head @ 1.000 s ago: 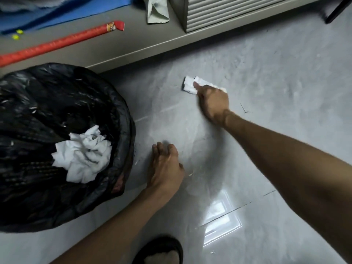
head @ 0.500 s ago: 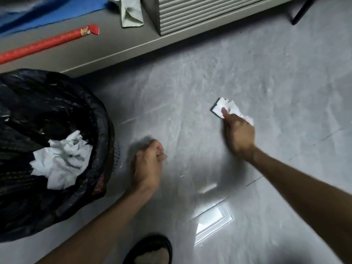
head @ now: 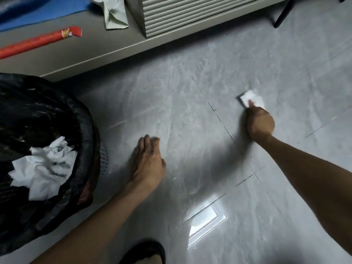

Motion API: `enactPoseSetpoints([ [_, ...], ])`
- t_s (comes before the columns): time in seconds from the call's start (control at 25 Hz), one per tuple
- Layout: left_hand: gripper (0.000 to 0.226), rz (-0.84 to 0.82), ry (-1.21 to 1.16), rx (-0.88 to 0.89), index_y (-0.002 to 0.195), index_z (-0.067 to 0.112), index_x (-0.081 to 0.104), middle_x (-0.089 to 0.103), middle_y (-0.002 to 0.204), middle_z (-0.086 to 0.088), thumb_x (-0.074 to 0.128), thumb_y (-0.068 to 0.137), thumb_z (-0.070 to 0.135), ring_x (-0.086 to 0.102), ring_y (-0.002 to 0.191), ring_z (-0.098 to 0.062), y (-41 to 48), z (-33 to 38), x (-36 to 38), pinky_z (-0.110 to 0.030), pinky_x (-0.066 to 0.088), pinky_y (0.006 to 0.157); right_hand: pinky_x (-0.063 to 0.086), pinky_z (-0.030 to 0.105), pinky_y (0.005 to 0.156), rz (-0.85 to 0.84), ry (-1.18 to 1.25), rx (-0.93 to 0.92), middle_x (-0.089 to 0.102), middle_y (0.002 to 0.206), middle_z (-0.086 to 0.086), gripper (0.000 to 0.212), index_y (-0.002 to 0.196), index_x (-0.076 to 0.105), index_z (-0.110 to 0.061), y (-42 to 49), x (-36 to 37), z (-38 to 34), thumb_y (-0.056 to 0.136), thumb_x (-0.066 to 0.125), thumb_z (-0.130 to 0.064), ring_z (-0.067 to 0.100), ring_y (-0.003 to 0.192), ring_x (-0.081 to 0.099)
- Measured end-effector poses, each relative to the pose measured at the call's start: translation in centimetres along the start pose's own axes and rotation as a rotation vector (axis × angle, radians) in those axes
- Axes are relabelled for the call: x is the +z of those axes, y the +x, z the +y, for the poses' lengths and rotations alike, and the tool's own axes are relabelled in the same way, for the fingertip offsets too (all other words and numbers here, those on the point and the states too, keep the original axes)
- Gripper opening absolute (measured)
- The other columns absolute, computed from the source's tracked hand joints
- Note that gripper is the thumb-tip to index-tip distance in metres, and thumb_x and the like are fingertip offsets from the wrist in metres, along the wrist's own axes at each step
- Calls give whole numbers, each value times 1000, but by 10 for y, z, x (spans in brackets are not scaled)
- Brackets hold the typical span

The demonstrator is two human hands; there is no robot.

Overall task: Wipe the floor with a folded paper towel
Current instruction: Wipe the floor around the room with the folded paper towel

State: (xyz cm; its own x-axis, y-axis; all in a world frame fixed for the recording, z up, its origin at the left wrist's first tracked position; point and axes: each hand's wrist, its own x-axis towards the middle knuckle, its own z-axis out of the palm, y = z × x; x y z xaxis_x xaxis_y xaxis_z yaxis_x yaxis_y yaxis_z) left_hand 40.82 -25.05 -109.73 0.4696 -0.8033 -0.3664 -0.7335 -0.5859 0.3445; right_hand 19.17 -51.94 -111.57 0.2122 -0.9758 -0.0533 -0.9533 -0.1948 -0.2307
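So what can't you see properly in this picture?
All in the head view:
Paper towel: its near part sits under the right hand, and motion blur hides its folds and the hand's grip.
Red roll: cut off by the left edge.
Black bin bag: cut off at the left; crumpled white paper hides what lies beneath.
Dark shoe: cut off by the bottom edge.

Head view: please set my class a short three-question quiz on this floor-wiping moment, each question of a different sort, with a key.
1. True or false: the right hand presses the paper towel onto the floor.
2. What lies in the black bin bag? A crumpled white paper; B bottles; C leaves.
3. Which hand lies flat, holding nothing?
Key: 1 true; 2 A; 3 the left hand.
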Motion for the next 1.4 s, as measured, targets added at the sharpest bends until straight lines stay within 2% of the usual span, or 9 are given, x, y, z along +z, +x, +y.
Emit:
enactPoseSetpoints([
  [0.12,66,-100,74,-31,148,12,16,10,156,-26,46,90,18,4,146,-41,9,14,-2,-43,14,119,47,37,75,158,-20,287,68,101,20,30,115,62,-8,-4,11,-52,104,37,-21,36,93,66],
  [0.2,65,-137,100,-91,146,11,18,16,151,-32,46,88,18,10,142,-46,13,20,-3,-45,21,116,42,32,54,255,41,-189,68,72,13,14,86,68,-11,-37,31,-114,95,58,-17,30,67,67],
  [0.36,62,-14,99,-68,140,8,30,34,140,-27,50,83,20,29,133,-41,23,36,-4,-43,29,113,49,33,68,-192,-96,-1209,67,91,6,50,134,56,-16,-68,35,-109,84,63,-10,26,82,62],
  [0.68,61,-25,9,17,141,11,31,34,149,-18,51,84,17,29,140,-32,33,34,-4,-36,26,114,45,42,83,141,-52,259,64,113,18,39,134,50,-14,54,7,-39,103,28,-16,39,102,62],
  [0.76,55,51,-87,-17,137,11,41,49,140,-13,52,83,13,45,130,-29,36,26,-12,-33,35,108,44,42,83,130,3,143,65,112,15,38,134,50,-15,58,24,-93,103,28,-16,36,101,63],
  [0.92,50,102,-126,-59,132,12,48,55,134,-10,54,82,9,52,124,-27,29,13,-12,-32,39,104,46,40,69,-169,-17,-997,67,89,9,34,126,62,-15,-37,57,-160,94,49,-15,30,80,64],
  [1.0,52,94,-99,-35,134,10,45,50,137,-11,55,83,12,47,129,-27,29,12,-9,-34,38,107,45,35,67,-218,-98,-1268,66,91,7,47,137,54,-17,-30,48,-121,90,55,-9,26,81,60],
  [1.2,63,-139,-13,-12,141,11,25,27,150,-16,50,83,14,19,144,-31,28,21,-4,-38,32,111,43,39,85,-17,-53,-96,67,115,15,41,136,53,-19,14,11,-44,99,39,-10,36,100,62],
  [1.4,70,-217,105,-18,142,7,20,30,141,-31,50,79,17,25,134,-43,37,33,-12,-42,36,107,41,33,78,-266,-34,-765,69,95,6,35,124,63,-13,-22,24,-64,95,51,-28,27,88,63],
])
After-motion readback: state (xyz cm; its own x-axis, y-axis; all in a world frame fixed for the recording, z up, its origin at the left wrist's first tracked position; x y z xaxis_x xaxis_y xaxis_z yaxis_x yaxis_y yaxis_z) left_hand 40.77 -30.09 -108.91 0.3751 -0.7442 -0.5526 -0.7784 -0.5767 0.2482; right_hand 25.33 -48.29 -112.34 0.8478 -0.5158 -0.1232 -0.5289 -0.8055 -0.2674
